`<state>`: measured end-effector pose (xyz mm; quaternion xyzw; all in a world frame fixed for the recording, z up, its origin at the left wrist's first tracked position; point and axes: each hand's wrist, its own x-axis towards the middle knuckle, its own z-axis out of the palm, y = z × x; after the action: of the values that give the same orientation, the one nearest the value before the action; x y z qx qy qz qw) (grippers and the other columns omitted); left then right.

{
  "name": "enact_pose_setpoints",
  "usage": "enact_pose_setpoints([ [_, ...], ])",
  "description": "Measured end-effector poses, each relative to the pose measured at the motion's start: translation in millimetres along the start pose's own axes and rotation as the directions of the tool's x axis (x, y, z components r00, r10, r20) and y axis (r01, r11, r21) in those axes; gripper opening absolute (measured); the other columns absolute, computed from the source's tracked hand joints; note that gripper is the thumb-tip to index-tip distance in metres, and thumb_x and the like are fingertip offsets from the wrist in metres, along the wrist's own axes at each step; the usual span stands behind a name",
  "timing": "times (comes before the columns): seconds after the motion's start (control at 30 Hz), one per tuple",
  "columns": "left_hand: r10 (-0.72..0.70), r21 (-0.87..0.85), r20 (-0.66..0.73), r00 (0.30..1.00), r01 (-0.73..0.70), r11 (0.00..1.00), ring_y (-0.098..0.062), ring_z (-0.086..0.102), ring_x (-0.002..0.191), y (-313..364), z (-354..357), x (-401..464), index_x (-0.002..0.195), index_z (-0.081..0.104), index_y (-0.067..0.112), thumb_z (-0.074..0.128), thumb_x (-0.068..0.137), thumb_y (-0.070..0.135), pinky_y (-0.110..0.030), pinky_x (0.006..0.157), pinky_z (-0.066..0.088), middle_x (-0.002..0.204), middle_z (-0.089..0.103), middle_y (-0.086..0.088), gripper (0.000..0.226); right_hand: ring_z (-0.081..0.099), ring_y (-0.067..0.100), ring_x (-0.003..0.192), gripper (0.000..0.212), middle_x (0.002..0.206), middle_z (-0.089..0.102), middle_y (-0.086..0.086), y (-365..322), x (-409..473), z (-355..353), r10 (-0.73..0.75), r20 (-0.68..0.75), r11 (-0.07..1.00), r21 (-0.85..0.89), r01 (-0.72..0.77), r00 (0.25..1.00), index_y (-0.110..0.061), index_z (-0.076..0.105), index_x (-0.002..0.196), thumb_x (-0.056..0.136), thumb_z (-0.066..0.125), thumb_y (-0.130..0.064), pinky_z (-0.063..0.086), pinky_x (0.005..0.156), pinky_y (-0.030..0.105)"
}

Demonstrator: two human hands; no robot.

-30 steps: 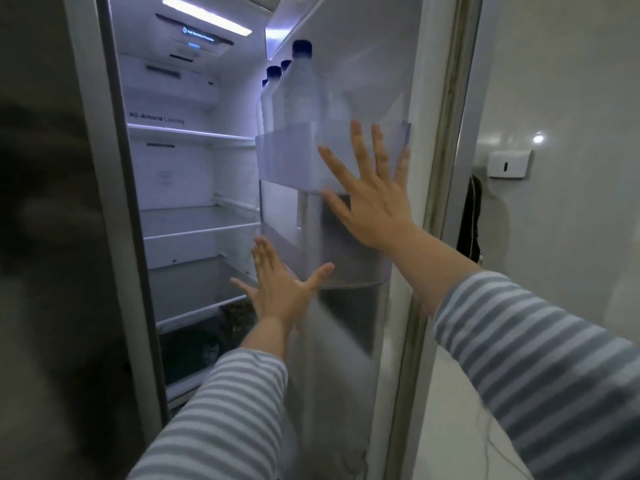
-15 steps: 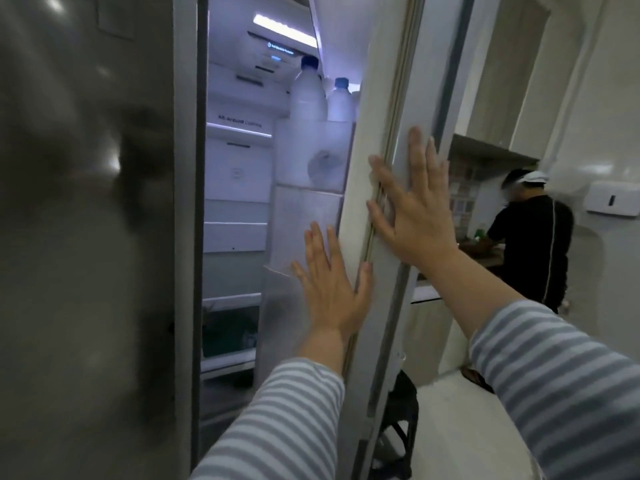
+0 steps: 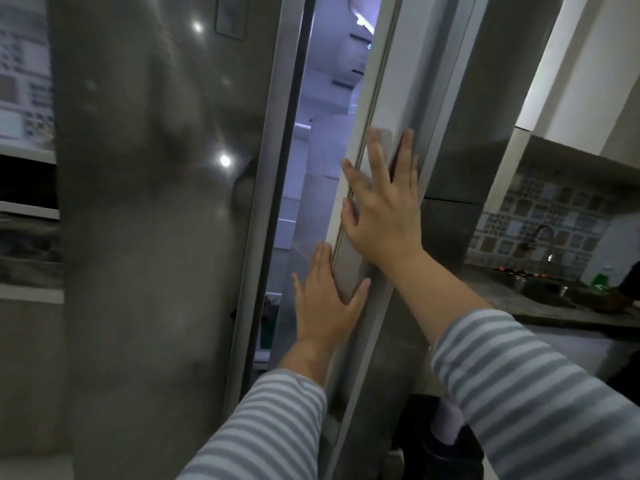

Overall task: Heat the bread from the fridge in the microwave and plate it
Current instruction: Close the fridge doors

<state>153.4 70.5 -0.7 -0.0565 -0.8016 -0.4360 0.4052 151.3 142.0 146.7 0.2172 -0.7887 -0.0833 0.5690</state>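
So on the far left I'm seeing the closed left fridge door (image 3: 149, 220), just a blurry steel face with ceiling lights glinting off it. Next to it the gap into the lit fridge interior (image 3: 318, 140) is shrinking fast: half a second ago I could still see water bottles in the door bin, and now they're out of sight and only a narrow glowing strip is showing. My left hand (image 3: 325, 303) is lying flat and open on the inner edge of the right fridge door (image 3: 446, 140), fingers together, thumb out to the right, gripping nothing. My right hand (image 3: 381, 216) is sitting higher and further right on the same door, fingers spread wide, palm pressing on it, also empty. So both hands are pushing the door shut. Thing is, I'm not spotting the bread anywhere, not in either hand and not in that sliver of fridge, so I can't tell where it is. Over on the right the kitchen counter (image 3: 540, 317) is coming into view with a tiled backsplash (image 3: 540, 220) behind it. My guess is the fridge step is wrapping up.
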Motion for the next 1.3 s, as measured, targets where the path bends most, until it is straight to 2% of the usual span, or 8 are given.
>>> enact_pose_setpoints([
  [0.2, 0.003, 0.287, -0.02, 1.0, 0.003, 0.958, -0.011, -0.007, 0.148, -48.0, -13.2, 38.6, 0.153, -0.001, 0.017, -0.003, 0.075, 0.083, -0.058, 0.112, -0.017, 0.162, -0.002, 0.004, 0.103, 0.014, 0.033, 0.146, 0.054, 0.158, 0.019, 0.015, -19.0, -0.1, 49.2, -0.056, -0.142, 0.998, 0.014, 0.059, 0.988, -0.032, 0.03, 0.149, 0.097, 0.041, -0.027, 0.007, 0.114, 0.062],
  [0.33, 0.063, 0.43, -0.121, 0.991, -0.005, 0.903, -0.019, -0.007, 0.149, -81.8, -21.3, 71.8, 0.153, -0.003, 0.017, 0.016, 0.08, 0.082, -0.068, 0.109, -0.008, 0.162, -0.005, 0.0, 0.1, 0.009, 0.032, 0.146, 0.062, 0.157, 0.015, 0.017, -39.4, 2.3, 86.8, 0.083, -0.214, 0.99, 0.128, -0.056, 0.973, -0.028, 0.026, 0.15, 0.093, 0.049, -0.023, 0.008, 0.115, 0.061],
  [0.43, 0.112, 0.516, -0.122, 0.986, -0.034, 0.856, -0.023, -0.007, 0.149, -102.6, -32.3, 100.5, 0.153, 0.0, 0.014, 0.028, 0.077, 0.083, -0.071, 0.108, -0.004, 0.162, -0.006, -0.003, 0.107, 0.0, 0.032, 0.147, 0.07, 0.159, 0.005, 0.017, -47.6, 2.8, 113.6, 0.335, -0.11, 0.917, 0.265, -0.297, 0.936, -0.021, 0.01, 0.152, 0.094, 0.045, -0.036, 0.004, 0.116, 0.06],
  [0.5, 0.105, 0.589, -0.097, 0.99, -0.028, 0.807, -0.024, -0.015, 0.147, -114.7, -41.9, 120.7, 0.153, -0.005, 0.013, 0.028, 0.073, 0.087, -0.071, 0.108, -0.005, 0.161, -0.015, -0.003, 0.114, -0.004, 0.031, 0.148, 0.078, 0.16, -0.001, 0.015, -47.7, -1.2, 134.0, 0.389, -0.016, 0.887, 0.276, -0.37, 0.921, -0.023, 0.0, 0.153, 0.091, 0.043, -0.045, 0.003, 0.115, 0.062],
  [0.6, 0.038, 0.635, -0.097, 0.995, 0.032, 0.772, -0.027, -0.024, 0.144, -133.0, -49.0, 144.4, 0.151, -0.016, 0.014, 0.029, 0.066, 0.092, -0.069, 0.108, -0.01, 0.157, -0.026, -0.006, 0.124, -0.01, 0.03, 0.147, 0.086, 0.161, -0.007, 0.012, -45.9, 1.4, 160.8, 0.36, 0.07, 0.902, 0.228, -0.366, 0.93, -0.031, -0.006, 0.152, 0.087, 0.044, -0.058, -0.002, 0.115, 0.06],
  [0.77, -0.053, 0.645, -0.127, 0.99, 0.123, 0.755, -0.031, -0.028, 0.142, -163.4, -37.9, 171.2, 0.147, -0.026, 0.012, 0.037, 0.062, 0.092, -0.068, 0.108, -0.008, 0.155, -0.03, -0.01, 0.133, -0.008, 0.03, 0.148, 0.087, 0.161, -0.006, 0.011, -49.9, 30.2, 194.1, 0.275, 0.112, 0.947, 0.139, -0.289, 0.955, -0.031, 0.002, 0.153, 0.084, 0.047, -0.06, 0.001, 0.114, 0.062],
  [1.07, 0.03, 0.662, -0.183, 0.983, 0.1, 0.743, -0.038, -0.017, 0.144, -182.9, -23.3, 180.1, 0.148, -0.021, 0.01, 0.059, 0.059, 0.081, -0.07, 0.105, -0.009, 0.158, -0.019, -0.013, 0.139, -0.007, 0.033, 0.147, 0.079, 0.161, -0.004, 0.012, -62.6, 40.2, 246.1, 0.323, 0.16, 0.93, 0.128, -0.344, 0.933, -0.035, 0.002, 0.152, 0.086, 0.038, -0.061, -0.002, 0.11, 0.065],
  [1.3, -0.078, 0.71, -0.064, 0.995, 0.1, 0.697, -0.037, -0.032, 0.139, -165.5, -40.1, 172.4, 0.141, -0.036, 0.011, 0.054, 0.061, 0.083, -0.068, 0.107, -0.007, 0.151, -0.038, -0.012, 0.14, -0.014, 0.033, 0.146, 0.076, 0.16, -0.012, 0.012, -61.1, 38.2, 225.9, 0.283, 0.257, 0.937, 0.134, -0.324, 0.924, -0.034, -0.004, 0.152, 0.09, 0.029, -0.064, -0.003, 0.111, 0.064],
])
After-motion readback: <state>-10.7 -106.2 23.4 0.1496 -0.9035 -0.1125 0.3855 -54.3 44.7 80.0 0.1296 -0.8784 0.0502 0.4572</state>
